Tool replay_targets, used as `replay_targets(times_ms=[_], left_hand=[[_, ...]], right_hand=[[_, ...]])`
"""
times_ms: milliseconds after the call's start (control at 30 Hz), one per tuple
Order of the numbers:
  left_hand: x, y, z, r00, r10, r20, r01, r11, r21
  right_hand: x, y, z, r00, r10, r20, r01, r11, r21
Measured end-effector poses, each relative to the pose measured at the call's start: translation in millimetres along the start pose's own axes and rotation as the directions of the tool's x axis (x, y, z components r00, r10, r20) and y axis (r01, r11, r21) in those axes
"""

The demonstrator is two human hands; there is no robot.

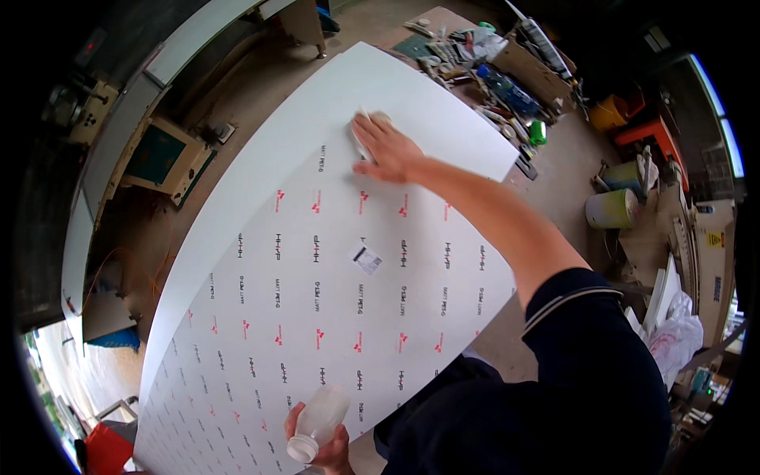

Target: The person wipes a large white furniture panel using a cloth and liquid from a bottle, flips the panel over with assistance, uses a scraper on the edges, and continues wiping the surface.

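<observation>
A large white panel (261,166) lies in front of me, most of it under a film printed with small red and black marks. My right hand (388,150) reaches far across it and presses a small white cloth (366,131) flat on the panel at the film's edge. My left hand (321,443) is low at the near edge, holding a translucent white plastic bottle (318,421) with its neck pointing down. A small white label (366,258) sits on the film near the middle.
A cluttered bench with tools and bottles (491,71) runs behind the panel's far right edge. Paint buckets (613,207) stand on the floor at the right. Long white boards (119,134) lean at the left, with a green-faced machine (162,154) beside them.
</observation>
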State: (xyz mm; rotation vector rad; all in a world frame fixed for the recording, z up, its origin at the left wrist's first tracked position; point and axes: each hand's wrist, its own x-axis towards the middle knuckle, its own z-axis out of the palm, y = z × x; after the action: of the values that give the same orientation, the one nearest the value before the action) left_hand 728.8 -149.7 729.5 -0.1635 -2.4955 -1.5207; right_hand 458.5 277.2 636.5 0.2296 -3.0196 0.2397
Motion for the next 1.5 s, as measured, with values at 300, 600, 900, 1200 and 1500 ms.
replay_targets(times_ms=[300,600,900,1200,1500], left_hand=[[38,-7,20,1.000,0.011,0.007,-0.012,0.999,0.046],[55,35,98,0.994,0.085,0.064,-0.086,0.996,0.023],[-5,124,183,0.995,-0.077,-0.066,0.078,0.997,0.011],[30,163,271,0.999,-0.020,-0.041,0.019,0.999,-0.039],[95,215,372,0.975,0.122,0.184,-0.114,0.992,-0.049]], right_hand=[[-58,6,-13,0.992,0.036,0.118,-0.064,0.967,0.247],[-240,10,-54,0.964,-0.164,0.210,0.102,0.955,0.279],[-46,29,-18,0.964,-0.257,-0.067,0.264,0.906,0.330],[-334,109,-56,0.888,-0.444,0.122,0.216,0.637,0.740],[-163,282,-163,0.983,0.176,-0.058,-0.155,0.951,0.269]])
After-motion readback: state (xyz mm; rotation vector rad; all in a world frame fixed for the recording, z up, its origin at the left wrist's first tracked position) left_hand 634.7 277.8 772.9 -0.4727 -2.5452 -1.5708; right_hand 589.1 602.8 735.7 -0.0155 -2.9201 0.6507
